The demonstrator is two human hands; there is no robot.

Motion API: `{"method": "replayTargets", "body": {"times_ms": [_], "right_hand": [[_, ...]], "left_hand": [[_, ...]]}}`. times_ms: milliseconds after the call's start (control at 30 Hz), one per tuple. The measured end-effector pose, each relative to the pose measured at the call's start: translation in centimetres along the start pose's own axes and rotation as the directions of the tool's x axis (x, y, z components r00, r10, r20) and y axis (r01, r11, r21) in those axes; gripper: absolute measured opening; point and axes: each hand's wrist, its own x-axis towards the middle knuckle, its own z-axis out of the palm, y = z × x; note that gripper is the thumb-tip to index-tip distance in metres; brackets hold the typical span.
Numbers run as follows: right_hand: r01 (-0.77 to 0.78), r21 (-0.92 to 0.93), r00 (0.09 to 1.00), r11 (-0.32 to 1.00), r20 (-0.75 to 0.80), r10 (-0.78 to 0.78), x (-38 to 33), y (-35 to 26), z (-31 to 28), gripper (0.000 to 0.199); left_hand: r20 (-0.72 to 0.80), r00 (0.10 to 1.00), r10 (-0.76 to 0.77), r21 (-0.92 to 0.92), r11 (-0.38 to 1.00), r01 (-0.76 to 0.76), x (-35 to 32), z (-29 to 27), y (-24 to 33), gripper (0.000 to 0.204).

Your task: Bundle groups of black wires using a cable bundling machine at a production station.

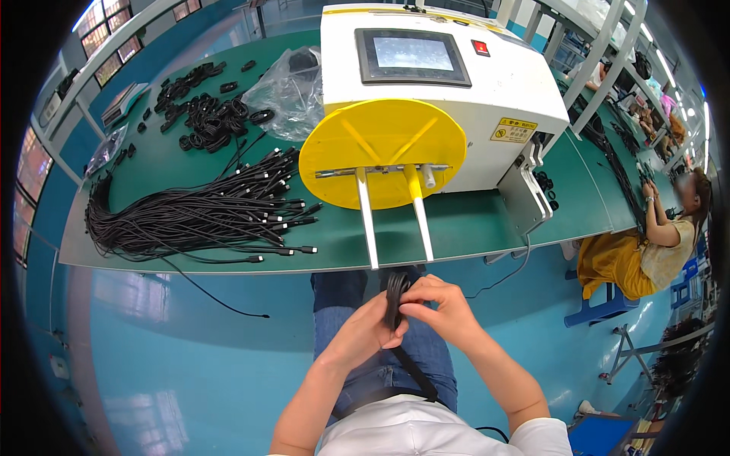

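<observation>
by the green table [475, 232], both hands' fingers [423, 294] flank coiled cable [395, 295].

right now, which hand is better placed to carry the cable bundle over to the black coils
Left, I'd judge: the left hand holds the lower part of the black cable bundle and is nearer the heap of black coils; the right hand touches the bundle from the farther side.

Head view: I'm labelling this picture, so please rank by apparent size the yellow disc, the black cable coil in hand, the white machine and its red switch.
1. White machine
2. Yellow disc
3. Black cable coil
4. Red switch
</observation>
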Motion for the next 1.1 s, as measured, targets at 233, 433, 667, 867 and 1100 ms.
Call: {"method": "replayTargets", "body": {"times_ms": [233, 433, 667, 867, 1100], "right_hand": [[-0.490, 0.631, 0.863, 0.602, 0.250, 0.440, -0.5, 0.2, -0.6, 0.013], [-0.422, 0.856, 0.867, 0.299, 0.285, 0.408, -1.4, 0.7, -0.1, 0.016], [-0.378, 0.893, 0.889, 0.246, 0.276, 0.364, -1.2, 0.1, -0.1, 0.016], [-0.321, 0.887, 0.934, 0.332, 0.239, 0.265, -1.8, 0.9, 0.0, 0.018], [-0.309, 0.649, 0.923, 0.695, 0.030, 0.383, -0.8, -1.4, -0.9, 0.024]], "left_hand": [[0.069, 0.921, 0.383, 0.917, 0.339, -0.209, 0.0, -0.3, -0.4, 0.061], [0.054, 0.876, 0.480, 0.892, 0.371, -0.258, -0.7, 1.0, -0.6, 0.060], [-0.117, 0.940, 0.320, 0.425, 0.872, -0.243, -1.3, 0.0, 0.0, 0.040], [-0.156, 0.893, 0.423, 0.439, 0.839, -0.320, -1.0, 1.0, -0.7, 0.034], [0.103, 0.789, 0.605, 0.914, 0.256, -0.315, -1.6, 1.3, 0.9, 0.036]]}}
